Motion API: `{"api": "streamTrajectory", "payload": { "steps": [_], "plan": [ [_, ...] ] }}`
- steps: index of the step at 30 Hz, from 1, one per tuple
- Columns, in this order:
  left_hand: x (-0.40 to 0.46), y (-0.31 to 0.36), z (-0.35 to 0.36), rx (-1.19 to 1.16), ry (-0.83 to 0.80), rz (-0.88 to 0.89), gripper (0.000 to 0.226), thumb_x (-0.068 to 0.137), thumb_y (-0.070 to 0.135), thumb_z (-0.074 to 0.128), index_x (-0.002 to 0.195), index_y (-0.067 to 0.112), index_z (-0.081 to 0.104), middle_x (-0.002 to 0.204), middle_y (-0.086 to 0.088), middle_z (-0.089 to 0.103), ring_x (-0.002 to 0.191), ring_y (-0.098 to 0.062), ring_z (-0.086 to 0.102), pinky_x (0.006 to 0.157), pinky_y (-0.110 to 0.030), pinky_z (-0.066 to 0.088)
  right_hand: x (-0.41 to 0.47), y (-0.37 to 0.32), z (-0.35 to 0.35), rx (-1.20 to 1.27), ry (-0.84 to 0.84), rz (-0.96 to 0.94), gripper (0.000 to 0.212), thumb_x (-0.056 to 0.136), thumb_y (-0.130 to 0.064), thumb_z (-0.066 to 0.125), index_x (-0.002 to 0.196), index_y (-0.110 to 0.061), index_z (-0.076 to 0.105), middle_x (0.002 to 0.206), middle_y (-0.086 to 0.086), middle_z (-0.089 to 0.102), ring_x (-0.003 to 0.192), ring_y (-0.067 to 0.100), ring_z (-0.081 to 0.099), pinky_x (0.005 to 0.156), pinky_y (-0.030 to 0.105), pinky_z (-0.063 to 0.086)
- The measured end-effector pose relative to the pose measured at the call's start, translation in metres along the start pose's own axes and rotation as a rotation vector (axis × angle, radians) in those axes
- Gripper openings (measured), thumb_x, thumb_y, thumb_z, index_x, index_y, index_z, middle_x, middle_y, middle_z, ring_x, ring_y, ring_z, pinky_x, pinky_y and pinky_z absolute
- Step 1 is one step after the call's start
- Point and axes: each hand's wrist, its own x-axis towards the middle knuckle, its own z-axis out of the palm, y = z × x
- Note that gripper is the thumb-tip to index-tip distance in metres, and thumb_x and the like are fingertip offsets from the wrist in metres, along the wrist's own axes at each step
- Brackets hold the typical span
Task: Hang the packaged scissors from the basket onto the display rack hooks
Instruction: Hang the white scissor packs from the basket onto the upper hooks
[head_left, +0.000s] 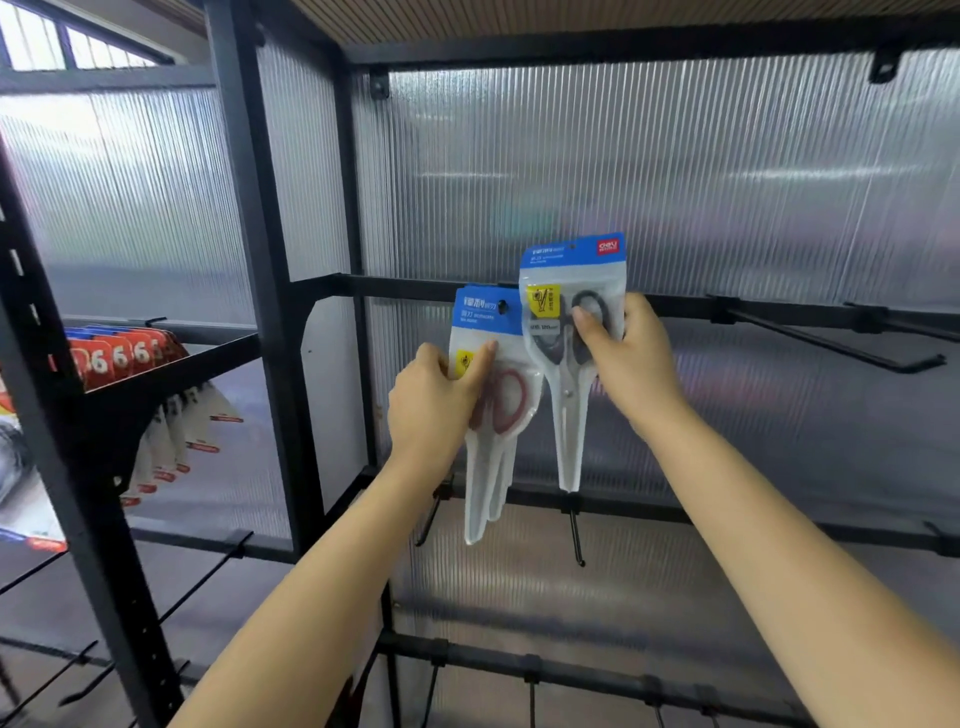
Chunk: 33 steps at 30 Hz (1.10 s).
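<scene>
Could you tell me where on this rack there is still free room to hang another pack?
The long hook on the upper bar, right of the right hand, is bare. Hooks on the lower bars are bare too. It is crowded where the red-handled pack and black-handled pack sit side by side.

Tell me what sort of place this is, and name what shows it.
Probably a shop or stockroom display area. A black metal display rack carries peg hooks, packaged goods hang in a row on the neighbouring bay, and the two hands hold retail packs of scissors at the rail.
</scene>
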Motion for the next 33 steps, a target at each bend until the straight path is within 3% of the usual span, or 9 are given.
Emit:
{"api": "streamTrajectory", "payload": {
  "steps": [5, 8, 13, 17, 20, 22, 24, 28, 33],
  "plan": [
    [-0.014, -0.015, 0.0, -0.043, -0.132, 0.05, 0.04, 0.084, 0.051, 0.059, 0.068, 0.02, 0.039, 0.065, 0.005, 0.052, 0.056, -0.008, 0.047, 0.05, -0.021, 0.034, -0.017, 0.004, -0.009, 0.043, -0.023, 0.006, 0.011, 0.094, -0.019, 0.056, 0.099, -0.011, 0.051, 0.085, -0.011, 0.055, 0.079, 0.001, 0.054, 0.064, 0.011, 0.044],
    [-0.028, -0.031, -0.006, 0.052, -0.11, 0.073, 0.042, 0.081, 0.049, 0.065, 0.067, 0.02, 0.038, 0.063, 0.005, 0.049, 0.055, -0.009, 0.043, 0.051, -0.026, 0.033, -0.031, 0.007, -0.021, 0.025, -0.025, 0.029, 0.013, 0.093, -0.02, 0.056, 0.099, -0.01, 0.052, 0.086, -0.006, 0.057, 0.082, 0.007, 0.057, 0.068, 0.02, 0.046],
    [-0.058, -0.043, -0.008, 0.06, -0.101, 0.188, 0.035, 0.087, 0.034, 0.063, 0.067, 0.013, 0.042, 0.064, -0.003, 0.051, 0.059, -0.022, 0.048, 0.056, -0.037, 0.042, -0.061, 0.014, -0.044, -0.008, -0.004, 0.103, 0.014, 0.092, -0.023, 0.057, 0.099, -0.012, 0.053, 0.086, -0.008, 0.059, 0.076, -0.001, 0.056, 0.058, 0.007, 0.042],
    [-0.078, -0.021, 0.006, -0.254, -0.29, 0.185, 0.027, 0.086, 0.033, 0.065, 0.067, 0.023, 0.048, 0.061, -0.001, 0.05, 0.058, -0.019, 0.049, 0.057, -0.038, 0.044, -0.08, 0.011, -0.062, 0.004, -0.008, 0.138, 0.005, 0.092, -0.019, 0.058, 0.092, -0.016, 0.053, 0.085, -0.007, 0.061, 0.069, -0.011, 0.057, 0.057, 0.005, 0.042],
    [-0.094, 0.005, 0.023, -0.454, -0.532, 0.019, 0.017, 0.081, 0.034, 0.069, 0.085, 0.024, 0.057, 0.084, -0.001, 0.063, 0.082, -0.016, 0.062, 0.072, -0.033, 0.055, -0.09, 0.004, -0.078, 0.023, 0.016, 0.14, 0.008, 0.092, -0.017, 0.058, 0.087, -0.021, 0.053, 0.083, -0.007, 0.061, 0.067, -0.012, 0.057, 0.057, 0.005, 0.042],
    [-0.107, 0.021, 0.035, -0.639, -0.752, -0.121, 0.031, 0.074, 0.039, 0.067, 0.098, 0.021, 0.058, 0.101, -0.005, 0.066, 0.096, -0.017, 0.065, 0.079, -0.032, 0.057, -0.097, -0.002, -0.089, 0.04, 0.035, 0.143, 0.006, 0.091, -0.017, 0.058, 0.089, -0.022, 0.055, 0.085, -0.006, 0.064, 0.073, -0.007, 0.06, 0.061, 0.007, 0.045],
    [-0.12, 0.032, 0.045, -0.77, -0.874, -0.185, 0.043, 0.071, 0.037, 0.065, 0.105, 0.011, 0.059, 0.102, -0.005, 0.069, 0.094, -0.017, 0.068, 0.079, -0.031, 0.057, -0.105, -0.005, -0.101, 0.036, 0.055, 0.161, 0.003, 0.091, -0.019, 0.059, 0.089, -0.018, 0.056, 0.087, 0.0, 0.065, 0.077, 0.002, 0.062, 0.064, 0.013, 0.048],
    [-0.144, 0.045, 0.063, -0.81, -0.965, -0.125, 0.032, 0.087, 0.028, 0.064, 0.104, 0.001, 0.064, 0.099, -0.011, 0.071, 0.09, -0.02, 0.067, 0.083, -0.036, 0.056, -0.125, -0.011, -0.124, -0.022, 0.032, 0.193, 0.008, 0.089, -0.021, 0.061, 0.095, -0.016, 0.058, 0.092, 0.001, 0.067, 0.08, 0.003, 0.062, 0.068, 0.016, 0.049],
    [-0.172, 0.057, 0.068, -0.831, -1.014, -0.045, 0.014, 0.093, 0.009, 0.054, 0.094, 0.0, 0.065, 0.082, -0.001, 0.071, 0.078, -0.009, 0.066, 0.068, -0.021, 0.053, -0.136, -0.028, -0.157, 0.019, 0.139, 0.18, 0.01, 0.09, -0.011, 0.059, 0.091, -0.021, 0.058, 0.077, -0.018, 0.07, 0.074, -0.005, 0.064, 0.065, 0.01, 0.048]
  ]
}}
